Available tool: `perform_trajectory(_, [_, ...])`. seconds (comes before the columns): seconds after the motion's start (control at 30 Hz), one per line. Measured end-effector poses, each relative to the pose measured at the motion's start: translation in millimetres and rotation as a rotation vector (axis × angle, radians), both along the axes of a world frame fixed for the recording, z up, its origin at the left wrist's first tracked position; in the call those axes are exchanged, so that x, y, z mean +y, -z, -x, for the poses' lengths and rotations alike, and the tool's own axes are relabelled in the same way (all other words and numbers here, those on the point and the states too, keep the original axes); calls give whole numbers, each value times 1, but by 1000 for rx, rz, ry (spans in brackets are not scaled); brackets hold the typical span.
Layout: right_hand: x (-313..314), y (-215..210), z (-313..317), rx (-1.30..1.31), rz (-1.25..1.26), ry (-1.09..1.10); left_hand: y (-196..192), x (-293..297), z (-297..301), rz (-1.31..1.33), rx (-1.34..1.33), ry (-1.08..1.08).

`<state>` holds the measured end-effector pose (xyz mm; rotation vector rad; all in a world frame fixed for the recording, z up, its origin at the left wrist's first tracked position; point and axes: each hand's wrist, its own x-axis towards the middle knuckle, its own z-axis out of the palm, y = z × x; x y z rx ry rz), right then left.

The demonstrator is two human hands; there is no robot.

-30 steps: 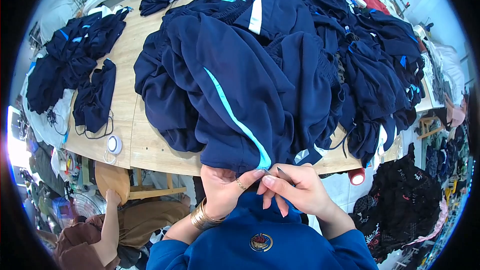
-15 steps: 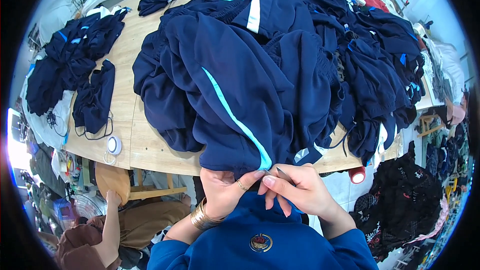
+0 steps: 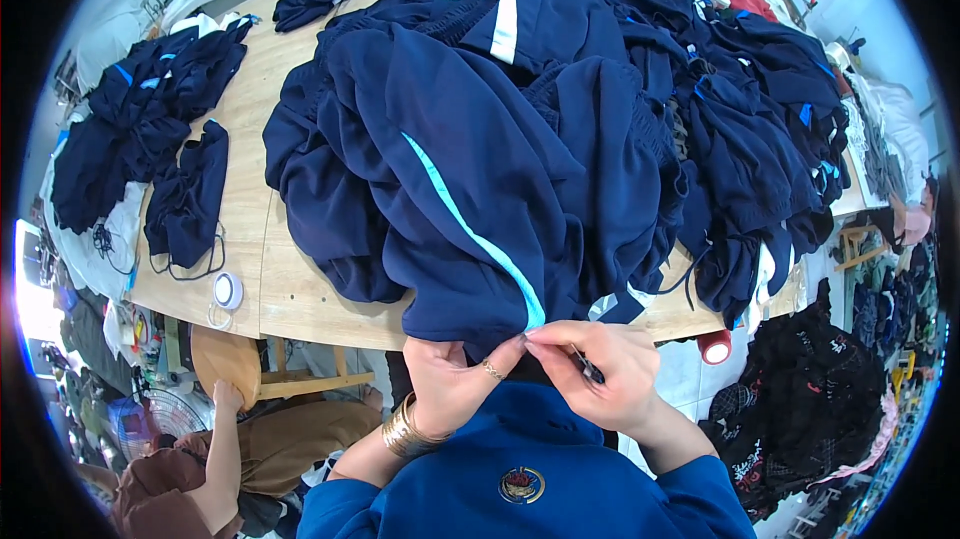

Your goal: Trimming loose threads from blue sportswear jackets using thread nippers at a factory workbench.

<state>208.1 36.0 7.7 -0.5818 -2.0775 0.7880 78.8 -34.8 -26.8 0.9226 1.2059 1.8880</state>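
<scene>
A navy garment (image 3: 460, 169), seemingly trousers, with a light-blue side stripe (image 3: 465, 229), lies over the front of a large heap, its hem hanging past the table edge. My left hand (image 3: 450, 374) is closed on that hem, thumb on top near the stripe's end. Just right of it, my right hand (image 3: 600, 364) pinches at the same edge with thumb and forefinger, the two hands' fingertips almost touching. A small dark metal tool (image 3: 590, 372), looking like thread snips, is tucked in my right hand, mostly hidden by the fingers. Whatever the pinch holds is too small to see.
The wooden table (image 3: 240, 239) bears the heap and more navy garments (image 3: 150, 109) at left. A white round device (image 3: 228, 289) sits near its front edge. At lower left is another person's arm (image 3: 215, 459) by a wooden stool (image 3: 220, 354). Dark clothes (image 3: 800, 409) lie at lower right.
My right hand has turned, and its thumb and forefinger now pinch at the hem. The tool's pointed tip, seen before between the fingers, is tucked back. My left hand stays nearly in place.
</scene>
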Motion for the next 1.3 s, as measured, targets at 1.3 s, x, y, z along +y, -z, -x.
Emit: perform_trajectory(1.3, [20, 12, -18, -177, 41, 66, 5, 15, 2, 105, 513, -30])
